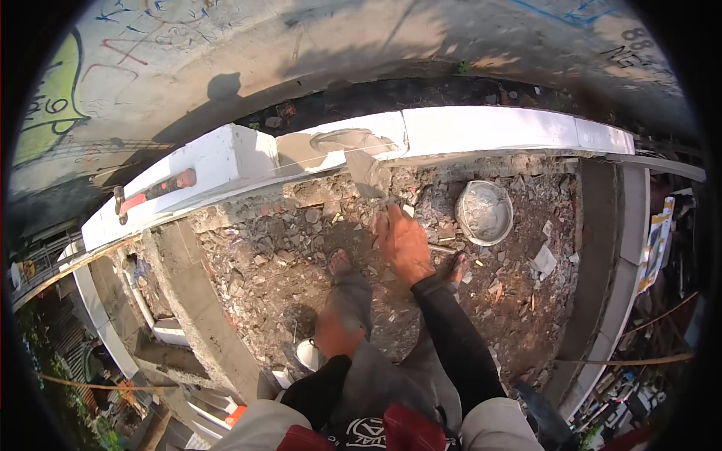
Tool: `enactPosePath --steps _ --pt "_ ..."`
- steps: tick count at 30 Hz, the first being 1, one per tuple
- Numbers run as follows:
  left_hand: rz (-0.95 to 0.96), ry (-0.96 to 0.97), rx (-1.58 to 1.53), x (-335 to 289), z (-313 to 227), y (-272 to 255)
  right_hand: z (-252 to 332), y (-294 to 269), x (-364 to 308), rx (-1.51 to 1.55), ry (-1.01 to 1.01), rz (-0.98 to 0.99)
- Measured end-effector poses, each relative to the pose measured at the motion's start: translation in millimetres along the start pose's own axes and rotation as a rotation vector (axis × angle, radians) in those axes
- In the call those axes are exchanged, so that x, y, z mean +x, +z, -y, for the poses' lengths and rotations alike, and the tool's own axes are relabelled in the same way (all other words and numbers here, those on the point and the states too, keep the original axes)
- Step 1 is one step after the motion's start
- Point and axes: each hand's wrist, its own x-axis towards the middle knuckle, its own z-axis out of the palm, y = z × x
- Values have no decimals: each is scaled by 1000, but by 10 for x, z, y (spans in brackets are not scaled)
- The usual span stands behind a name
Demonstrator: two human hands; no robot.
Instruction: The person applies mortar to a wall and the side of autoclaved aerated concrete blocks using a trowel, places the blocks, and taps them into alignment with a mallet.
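My right hand [406, 244] is closed around the handle of a trowel, out in front of me. Its grey blade [368, 173] reaches up to the row of white blocks [481, 129], beside a patch of wet grey mortar [353, 140] spread on their top. My left hand [337, 334], blurred, hangs low by my left knee. Close to it is a small round white object [308, 354], partly covered; whether the hand touches it I cannot tell. To the right of my right hand stands a bucket [485, 213] with grey mortar inside.
A raised white block [233, 156] sits on the wall's left part. Further left lie a hammer [120, 204] and a red-and-dark tool [162, 188]. Rubble [256, 263] covers the ground around my feet. Concrete beams [192, 278] run along the left; a painted wall [316, 45] rises beyond.
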Motion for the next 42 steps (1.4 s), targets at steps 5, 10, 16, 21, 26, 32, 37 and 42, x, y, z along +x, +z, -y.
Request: enactPosePath --steps 5,10,16,21,26,32,37,42 --pt "30 -14 -5 13 1 -9 -522 -507 272 -184 45 -178" --pt "86 -43 3 112 9 -176 -141 -472 263 -11 149 -158" --pt "95 30 55 188 44 -227 427 433 368 183 5 -116" --pt "101 29 43 262 86 -317 558 556 241 0 52 1" --pt "113 54 42 315 146 -375 185 -72 434 -237 183 -125" --pt "120 80 0 352 155 -425 -371 -463 570 -240 243 -316" --pt "152 106 5 334 118 -371 -643 -187 666 143 287 -413" --pt "146 84 37 328 80 -380 -531 312 -12 181 236 -363"
